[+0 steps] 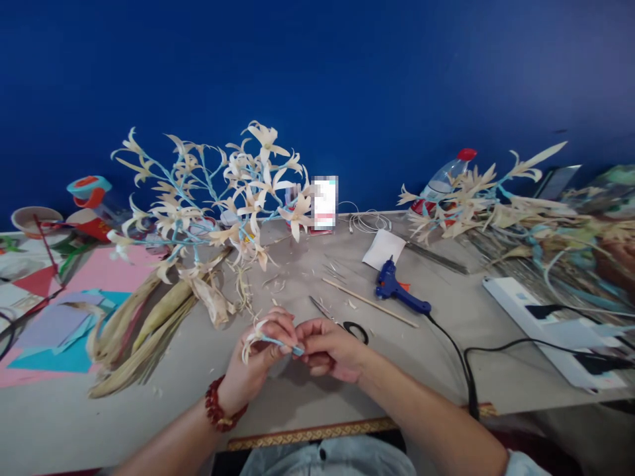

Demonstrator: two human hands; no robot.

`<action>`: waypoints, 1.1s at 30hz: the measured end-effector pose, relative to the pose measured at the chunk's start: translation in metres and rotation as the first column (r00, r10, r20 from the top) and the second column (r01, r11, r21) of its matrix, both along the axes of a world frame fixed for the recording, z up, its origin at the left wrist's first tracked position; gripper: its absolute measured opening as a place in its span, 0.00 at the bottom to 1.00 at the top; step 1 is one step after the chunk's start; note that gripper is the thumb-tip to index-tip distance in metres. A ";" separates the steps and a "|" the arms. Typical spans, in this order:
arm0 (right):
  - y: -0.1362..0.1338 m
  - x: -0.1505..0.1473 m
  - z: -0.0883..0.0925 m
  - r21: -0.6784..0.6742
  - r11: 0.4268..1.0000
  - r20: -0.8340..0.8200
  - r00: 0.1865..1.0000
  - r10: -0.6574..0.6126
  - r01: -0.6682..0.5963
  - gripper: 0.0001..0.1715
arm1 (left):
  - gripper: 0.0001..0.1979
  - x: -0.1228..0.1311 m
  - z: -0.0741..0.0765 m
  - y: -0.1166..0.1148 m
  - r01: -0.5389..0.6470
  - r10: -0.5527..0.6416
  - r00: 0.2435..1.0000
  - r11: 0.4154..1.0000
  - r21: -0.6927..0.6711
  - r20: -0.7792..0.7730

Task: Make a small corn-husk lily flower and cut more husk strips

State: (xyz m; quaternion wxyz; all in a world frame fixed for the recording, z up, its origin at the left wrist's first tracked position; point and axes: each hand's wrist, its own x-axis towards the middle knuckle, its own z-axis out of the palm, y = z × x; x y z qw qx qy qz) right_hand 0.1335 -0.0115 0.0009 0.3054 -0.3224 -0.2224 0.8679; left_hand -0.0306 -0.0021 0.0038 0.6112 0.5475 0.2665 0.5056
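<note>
So the left hand [255, 370], the one with the reddish-brown beaded bracelet [218, 404], has a small cream flower with curled petals and a thin light-blue stem [256, 334] pinched between thumb and fingers, just above the grey tabletop [188, 383]. The right hand [335, 349] is right up against it, fingertips closed on the light-blue strip [297, 351] at the stem's end. Just past the right hand there's a pair of black-handled metal scissors [323, 309], then a thin pale wooden stick [370, 302] and a dark-blue glue gun [399, 291]. Long dried tan-and-green husks [169, 320] lie off to the left, below a big spray of cream flowers on light-blue stems [251, 198].
</note>
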 end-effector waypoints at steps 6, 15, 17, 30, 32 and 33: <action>-0.003 -0.002 -0.003 0.126 0.992 0.090 0.996 -0.008 -0.003 0.13 | 0.05 0.000 -0.002 -0.001 -0.018 0.022 0.998 0.996 -0.083 0.050; -0.013 0.001 -0.003 0.931 -0.079 0.093 0.441 -0.893 -0.356 0.11 | 0.04 0.001 -0.008 0.001 -0.078 0.164 0.965 0.926 -0.370 0.206; -0.014 0.000 -0.004 0.871 -0.200 0.006 0.417 -0.909 -0.449 0.13 | 0.04 0.002 -0.008 0.000 -0.071 0.172 0.962 0.909 -0.412 0.213; -0.018 -0.005 -0.004 0.767 -0.357 -0.126 0.420 -0.899 -0.534 0.07 | 0.03 0.001 -0.007 -0.004 -0.005 0.107 0.965 0.920 -0.391 0.238; -0.017 -0.006 -0.002 0.787 -0.360 -0.141 0.422 -0.896 -0.500 0.07 | 0.03 0.000 -0.007 -0.003 -0.012 0.105 0.968 0.927 -0.376 0.228; -0.017 -0.006 -0.001 0.796 -0.356 -0.139 0.425 -0.894 -0.489 0.07 | 0.03 0.000 -0.007 -0.003 -0.013 0.103 0.969 0.930 -0.368 0.224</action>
